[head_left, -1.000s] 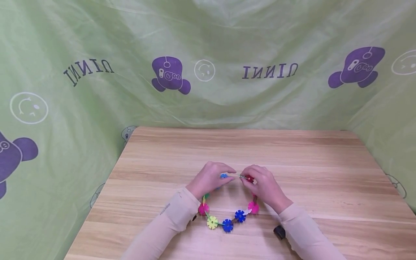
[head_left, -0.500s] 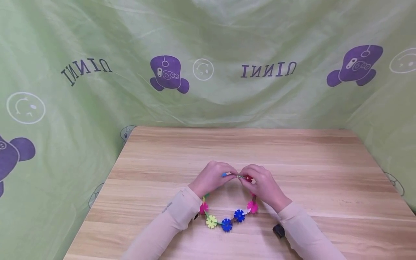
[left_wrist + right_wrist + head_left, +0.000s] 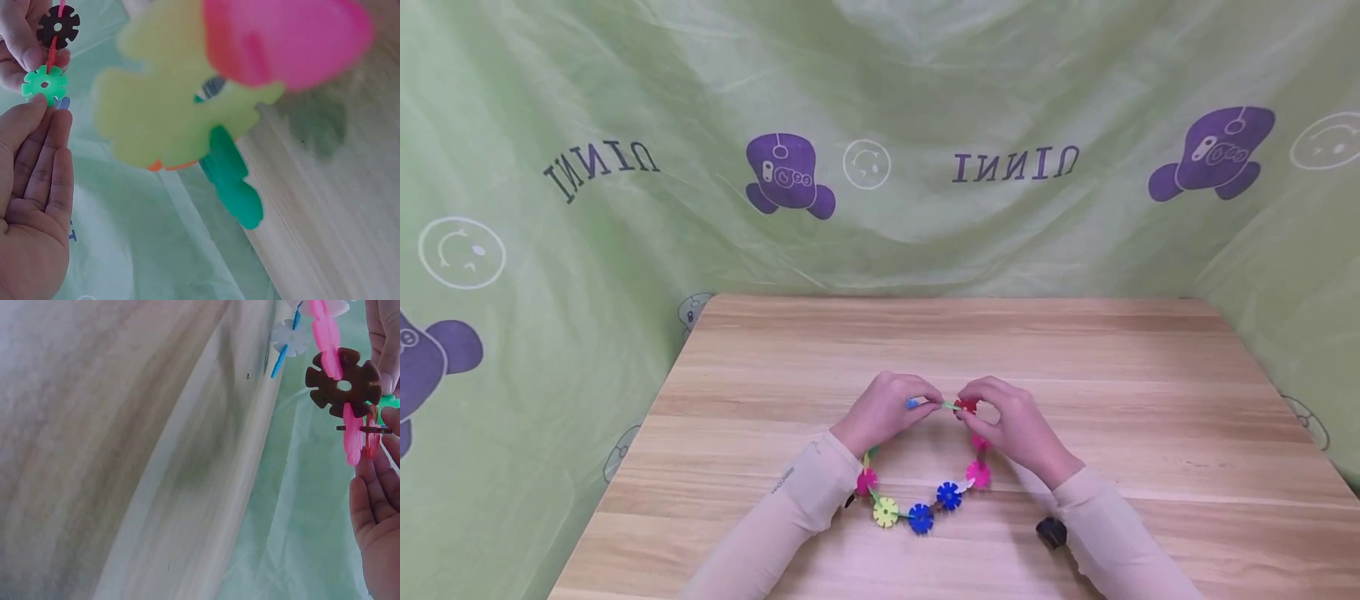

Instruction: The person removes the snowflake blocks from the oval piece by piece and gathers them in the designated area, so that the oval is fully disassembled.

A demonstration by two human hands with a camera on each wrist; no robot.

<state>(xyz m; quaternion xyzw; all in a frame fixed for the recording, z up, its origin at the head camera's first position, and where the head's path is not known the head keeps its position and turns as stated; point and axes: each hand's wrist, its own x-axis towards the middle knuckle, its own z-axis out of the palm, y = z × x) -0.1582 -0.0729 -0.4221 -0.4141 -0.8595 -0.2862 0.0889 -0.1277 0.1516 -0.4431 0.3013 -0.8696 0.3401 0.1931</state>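
A chain of notched plastic snowflake discs (image 3: 921,518) curves between both hands over the table. My left hand (image 3: 891,408) pinches a green snowflake disc (image 3: 45,84) between thumb and fingers. That disc is slotted into a red snowflake disc (image 3: 964,407), seen edge-on in the left wrist view, followed by a dark brown disc (image 3: 58,27). My right hand (image 3: 1015,421) holds the chain around the red disc, thumb below and fingers above. A light blue disc (image 3: 912,403) shows at the left hand. In the right wrist view, a brown disc (image 3: 344,383) and pink discs hang beside the right hand.
The wood-grain table (image 3: 1075,350) lies under both hands. A green printed cloth (image 3: 910,242) hangs along its back and sides. A black wrist device (image 3: 1051,532) sits below the right sleeve. Yellow and pink discs (image 3: 287,37) loom close to the left wrist camera.
The left hand reached the green disc's edge and took hold of it. Since then the hands have drawn slightly apart, and the red disc now shows more of its face at the right fingertips.
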